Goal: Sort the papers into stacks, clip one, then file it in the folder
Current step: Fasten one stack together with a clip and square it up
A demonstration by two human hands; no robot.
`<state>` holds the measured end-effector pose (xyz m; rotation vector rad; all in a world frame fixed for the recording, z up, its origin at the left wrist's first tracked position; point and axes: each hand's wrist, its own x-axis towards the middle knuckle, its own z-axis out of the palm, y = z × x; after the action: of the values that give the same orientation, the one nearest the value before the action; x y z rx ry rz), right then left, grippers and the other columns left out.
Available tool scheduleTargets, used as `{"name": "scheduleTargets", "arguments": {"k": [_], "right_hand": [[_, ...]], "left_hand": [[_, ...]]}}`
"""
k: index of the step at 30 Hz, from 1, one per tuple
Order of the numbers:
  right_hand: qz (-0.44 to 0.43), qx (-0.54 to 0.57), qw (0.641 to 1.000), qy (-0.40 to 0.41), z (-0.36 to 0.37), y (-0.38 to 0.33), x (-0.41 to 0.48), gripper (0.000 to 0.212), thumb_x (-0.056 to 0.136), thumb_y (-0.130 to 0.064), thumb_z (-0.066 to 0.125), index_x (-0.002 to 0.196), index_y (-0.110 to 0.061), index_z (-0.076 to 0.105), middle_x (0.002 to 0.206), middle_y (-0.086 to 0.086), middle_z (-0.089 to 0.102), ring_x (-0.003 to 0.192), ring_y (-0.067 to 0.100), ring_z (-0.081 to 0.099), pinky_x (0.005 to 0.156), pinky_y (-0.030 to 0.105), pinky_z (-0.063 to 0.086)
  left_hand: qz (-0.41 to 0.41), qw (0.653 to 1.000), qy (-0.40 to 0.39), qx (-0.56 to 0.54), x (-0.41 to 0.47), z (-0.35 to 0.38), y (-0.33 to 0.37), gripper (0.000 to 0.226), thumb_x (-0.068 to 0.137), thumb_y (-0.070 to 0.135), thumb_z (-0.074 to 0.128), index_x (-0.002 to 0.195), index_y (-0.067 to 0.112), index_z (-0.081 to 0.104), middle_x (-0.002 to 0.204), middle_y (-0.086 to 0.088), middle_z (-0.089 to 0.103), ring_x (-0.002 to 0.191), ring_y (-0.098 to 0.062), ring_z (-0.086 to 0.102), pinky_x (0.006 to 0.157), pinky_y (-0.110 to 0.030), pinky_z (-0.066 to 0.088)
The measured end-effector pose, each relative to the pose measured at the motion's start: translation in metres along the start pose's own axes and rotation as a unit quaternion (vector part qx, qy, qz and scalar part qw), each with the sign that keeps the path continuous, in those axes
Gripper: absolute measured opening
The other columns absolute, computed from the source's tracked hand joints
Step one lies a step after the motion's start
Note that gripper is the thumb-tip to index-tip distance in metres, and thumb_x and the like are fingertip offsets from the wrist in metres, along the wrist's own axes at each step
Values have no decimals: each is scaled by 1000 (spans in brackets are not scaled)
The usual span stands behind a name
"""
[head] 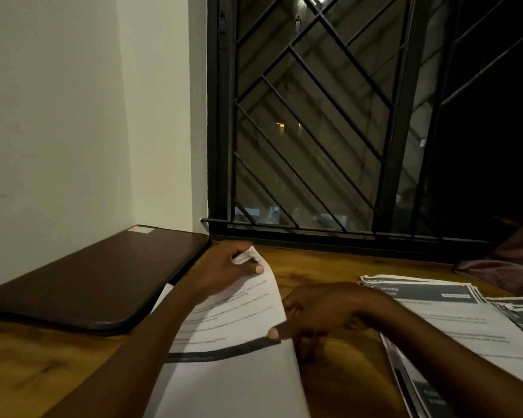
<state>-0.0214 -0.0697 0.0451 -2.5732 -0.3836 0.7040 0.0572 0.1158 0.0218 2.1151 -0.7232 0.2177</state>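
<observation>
At the far left, on the wooden table [43, 357], a dark folder [97, 279], shut and flat, close to the wall. Just to its right, the left hand [224, 267], curled round the top corner of the paper [233, 315] and pinching it, thumb on top. Something small and white bunched in those fingers; too blurry to tell what.

The paper itself in the middle of the table, between the folder and the other sheets, one side lifted and bowed. Next, the right hand [317, 312], thumb pressed on the paper's right edge, fingers curled below it, so looks like a pinch on that edge.

Farther right, a stack [453, 327] of printed sheets, fanned a bit, flat on the table, apart from the held paper. Above it, a barred window [314, 116], dark outside.

Likely at the sorting or squaring step, with nothing clearly clipped yet. Very light and floppy to handle, thin, easy to crease or tear, slippery sheet on sheet. Best held at two edges or corners, as here, with a soft pinch. For clipping, best at a top corner, edges lined up first.
</observation>
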Motion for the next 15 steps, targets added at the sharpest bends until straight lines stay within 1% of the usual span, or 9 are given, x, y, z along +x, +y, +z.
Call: {"name": "scheduleTargets", "arguments": {"k": [2, 4, 5, 7, 9, 10, 12, 14, 15], "right_hand": [[-25, -43, 993, 106, 3, -4, 6, 43, 93, -38, 56, 133, -24, 51, 127, 3, 61, 96, 15, 61, 80, 25, 49], [-20, 40, 982, 184, 1, -4, 13, 34, 93, -31, 58, 125, -20, 59, 118, 1, 65, 80, 9, 61, 69, 20, 48], [-10, 99, 972, 214, -1, -1, 18, 29, 93, -28, 59, 120, -17, 63, 113, 1, 67, 76, 9, 61, 65, 19, 49], [23, 153, 941, 300, -5, 8, 29, 26, 93, -25, 58, 115, -13, 66, 114, 3, 67, 83, 13, 61, 66, 23, 48], [67, 148, 909, 383, -6, 16, 39, 29, 95, -25, 56, 119, -10, 63, 120, 7, 64, 94, 19, 59, 70, 23, 40], [89, 149, 897, 406, -6, 19, 44, 31, 95, -25, 55, 122, -9, 61, 125, 8, 62, 102, 22, 60, 70, 22, 38], [125, 164, 887, 412, -3, 20, 53, 33, 95, -22, 54, 124, -6, 57, 128, 11, 59, 111, 26, 58, 61, 21, 38], [146, 170, 889, 400, 1, 16, 61, 32, 95, -19, 55, 123, -2, 55, 127, 13, 58, 111, 26, 58, 49, 17, 34], [150, 174, 888, 399, 2, 14, 67, 30, 95, -17, 55, 121, -1, 55, 126, 14, 58, 107, 26, 59, 51, 17, 36]], "left_hand": [[0, 1000, 10, 13, 6, -10, 9, 5, 92, 17, 65, 94, 14, 69, 79, 11, 65, 76, 5, 60, 75, -22, 44], [15, 999, 38, 31, 17, -19, 17, 10, 93, 17, 63, 103, 15, 66, 93, 6, 66, 89, -5, 60, 74, -23, 41], [24, 997, 63, 47, 23, -24, 21, 18, 93, 18, 64, 111, 16, 64, 102, 4, 65, 95, -10, 60, 73, -19, 41], [39, 990, 114, 67, 28, -31, 24, 38, 92, 21, 66, 129, 20, 55, 115, 6, 59, 103, -8, 54, 73, -8, 38], [44, 985, 149, 69, 25, -36, 25, 50, 91, 18, 68, 138, 19, 49, 120, 6, 55, 107, -6, 51, 77, -5, 38], [40, 986, 144, 67, 21, -37, 24, 52, 91, 16, 68, 139, 17, 48, 125, 2, 56, 111, -9, 52, 81, -6, 38], [-7, 992, 79, 93, 9, -36, 10, 56, 92, 16, 67, 143, 18, 44, 135, -2, 55, 122, -18, 52, 93, -16, 38], [-42, 987, -26, 150, -6, -30, -12, 62, 91, 22, 68, 146, 25, 39, 140, 3, 49, 127, -15, 48, 105, -22, 35], [-52, 982, -69, 169, -14, -25, -24, 64, 90, 25, 69, 146, 28, 37, 143, 5, 47, 129, -13, 46, 110, -26, 35]]}}
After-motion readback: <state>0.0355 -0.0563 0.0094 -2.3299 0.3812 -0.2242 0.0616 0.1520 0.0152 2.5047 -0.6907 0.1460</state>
